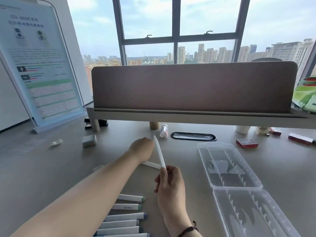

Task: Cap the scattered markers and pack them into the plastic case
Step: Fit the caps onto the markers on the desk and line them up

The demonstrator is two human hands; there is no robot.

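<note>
Right hand [168, 185] pinches a white marker [159, 151] by its lower end, barrel raised and tilted up-left, bare nib end pointing toward the far side of the desk [51, 168]. Left hand [142, 149] reaches forward just beside the upper barrel, knuckles toward the camera; fingers hidden, so open, curled or holding a cap cannot be told. Marker judged light, rigid, smooth plastic: easy to pinch, liable to roll once laid flat; best held mid-barrel, away from the inky tip, cap pressed straight on along the axis. Another white marker [151, 165] flat on the desk, partly behind the left wrist. Row of capped markers [126, 218] near the bottom edge, partly covered by the left forearm and cut by the frame; count uncertain. Plastic case [239, 183] open to the right, both halves showing slotted dividers, apparently without markers, though clear walls and glare obscure detail. Loose caps not discernible.
</note>
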